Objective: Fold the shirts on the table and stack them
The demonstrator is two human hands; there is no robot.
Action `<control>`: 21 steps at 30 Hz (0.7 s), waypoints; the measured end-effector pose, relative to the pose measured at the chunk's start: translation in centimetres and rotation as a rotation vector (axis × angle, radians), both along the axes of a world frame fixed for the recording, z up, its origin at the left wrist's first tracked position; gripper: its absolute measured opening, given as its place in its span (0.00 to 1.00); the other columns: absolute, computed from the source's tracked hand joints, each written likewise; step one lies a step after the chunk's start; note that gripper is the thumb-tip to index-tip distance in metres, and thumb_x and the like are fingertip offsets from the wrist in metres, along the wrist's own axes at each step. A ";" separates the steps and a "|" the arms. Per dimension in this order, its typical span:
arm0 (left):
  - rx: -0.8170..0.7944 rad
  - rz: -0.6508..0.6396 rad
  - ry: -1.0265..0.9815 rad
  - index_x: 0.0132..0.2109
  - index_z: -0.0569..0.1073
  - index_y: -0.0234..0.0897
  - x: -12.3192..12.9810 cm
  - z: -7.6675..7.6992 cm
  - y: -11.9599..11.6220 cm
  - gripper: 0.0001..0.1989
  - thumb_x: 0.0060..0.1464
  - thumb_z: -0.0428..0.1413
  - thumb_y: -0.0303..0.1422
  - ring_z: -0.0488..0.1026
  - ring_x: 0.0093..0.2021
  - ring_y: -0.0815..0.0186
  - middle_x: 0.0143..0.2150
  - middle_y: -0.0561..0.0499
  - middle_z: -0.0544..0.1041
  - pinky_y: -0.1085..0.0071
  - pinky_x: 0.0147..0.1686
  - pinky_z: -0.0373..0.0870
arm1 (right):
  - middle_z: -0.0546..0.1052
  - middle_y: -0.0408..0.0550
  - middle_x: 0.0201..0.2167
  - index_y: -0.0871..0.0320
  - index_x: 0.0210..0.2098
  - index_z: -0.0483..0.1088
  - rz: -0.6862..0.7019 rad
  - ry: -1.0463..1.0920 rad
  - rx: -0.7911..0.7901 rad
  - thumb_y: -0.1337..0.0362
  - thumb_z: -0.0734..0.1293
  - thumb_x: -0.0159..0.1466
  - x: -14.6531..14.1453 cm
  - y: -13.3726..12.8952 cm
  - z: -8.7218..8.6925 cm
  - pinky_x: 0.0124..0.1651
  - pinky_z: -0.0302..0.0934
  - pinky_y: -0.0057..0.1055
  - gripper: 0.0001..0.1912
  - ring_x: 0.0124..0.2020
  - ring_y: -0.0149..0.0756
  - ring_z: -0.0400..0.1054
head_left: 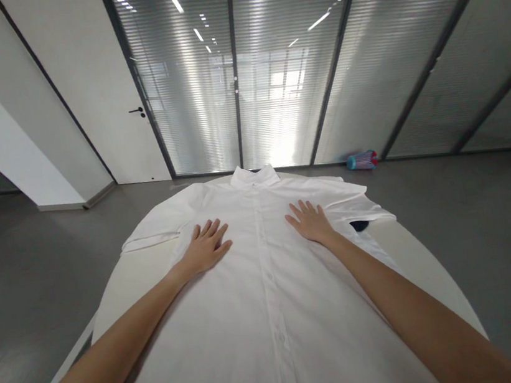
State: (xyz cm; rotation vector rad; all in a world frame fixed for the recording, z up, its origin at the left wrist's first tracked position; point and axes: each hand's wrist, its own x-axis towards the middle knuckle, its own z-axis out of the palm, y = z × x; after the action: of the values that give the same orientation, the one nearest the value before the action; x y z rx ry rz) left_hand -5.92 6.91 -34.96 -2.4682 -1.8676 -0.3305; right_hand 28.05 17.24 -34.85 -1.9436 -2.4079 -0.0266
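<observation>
A white short-sleeved button-up shirt point(253, 317) lies spread front side up, its collar at the far end and its hem toward me. On the left side of its chest my left hand point(207, 247) rests flat, fingers spread. My right hand point(310, 222) lies the same way on the right side of the chest, open and holding nothing. The button placket runs between the two hands. Both sleeves stretch outward, the right one with some folds. Beneath the shirt is a round white table point(122, 290). A small dark thing point(360, 225) peeks out under the right sleeve; I cannot tell what it is.
Grey floor point(487, 236) surrounds the table. Past it stand a glass partition with blinds point(279, 88) and a white door point(95, 81) with a black handle. A blue and red patterned object point(362, 160) lies on the floor by the partition. A white pillar point(14, 110) rises at left.
</observation>
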 end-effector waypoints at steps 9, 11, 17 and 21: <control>0.026 -0.016 -0.001 0.70 0.60 0.38 -0.1 -0.6 0.3 0.31 0.68 0.43 0.49 0.49 0.73 0.46 0.73 0.42 0.55 0.43 0.67 0.46 | 0.47 0.57 0.74 0.54 0.73 0.49 0.016 0.015 -0.033 0.44 0.48 0.73 -0.2 -0.9 0.5 0.70 0.35 0.54 0.35 0.73 0.54 0.40; 0.037 -0.020 0.002 0.70 0.61 0.39 -0.2 -0.8 0.4 0.30 0.67 0.43 0.49 0.50 0.73 0.46 0.73 0.42 0.55 0.43 0.67 0.46 | 0.47 0.57 0.74 0.54 0.73 0.49 0.018 0.032 -0.029 0.44 0.48 0.73 -0.3 -1.0 0.3 0.70 0.33 0.55 0.35 0.73 0.55 0.39; 0.043 -0.017 0.024 0.70 0.61 0.39 -0.2 -0.8 0.5 0.30 0.67 0.43 0.47 0.51 0.72 0.47 0.72 0.42 0.57 0.44 0.67 0.47 | 0.61 0.54 0.69 0.56 0.66 0.63 -0.049 0.411 0.114 0.51 0.57 0.70 3.0 1.5 1.5 0.68 0.48 0.42 0.29 0.68 0.45 0.55; 0.031 -0.018 0.029 0.70 0.61 0.38 -0.2 -0.8 0.5 0.30 0.67 0.43 0.47 0.51 0.72 0.47 0.72 0.41 0.57 0.43 0.66 0.46 | 0.75 0.55 0.55 0.59 0.59 0.70 -0.445 0.636 0.348 0.70 0.55 0.65 9.9 2.7 3.9 0.58 0.61 0.36 0.25 0.55 0.41 0.69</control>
State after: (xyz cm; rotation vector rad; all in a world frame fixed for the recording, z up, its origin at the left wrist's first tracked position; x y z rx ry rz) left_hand -6.11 7.40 -35.73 -2.4571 -1.8169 -0.3204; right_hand 37.95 19.94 -30.95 -1.8992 -1.4508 0.1277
